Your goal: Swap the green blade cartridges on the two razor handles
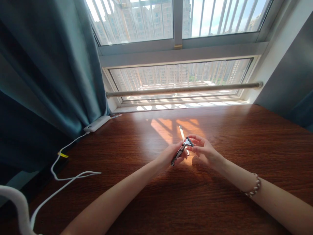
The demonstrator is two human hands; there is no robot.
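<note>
My left hand (174, 154) is closed around the handle of a razor (181, 151), dark and silvery, held at a slant above the wooden table. At its upper end the wide razor head points toward my right hand (202, 150). The thumb and fingers of that hand close on the head from the right. Just behind the razor lies a slim, pale stick-like thing (181, 133) with a dark tip; the hands and razor cover part of it, and its kind cannot be made out.
The brown table (137, 137) reaches to a window with a horizontal rail (183, 89). A white power strip (97, 124) sits at the left by the blue curtain (80, 65). Its white cable (70, 178) loops over the table's left side, near a curved white tube (17, 202).
</note>
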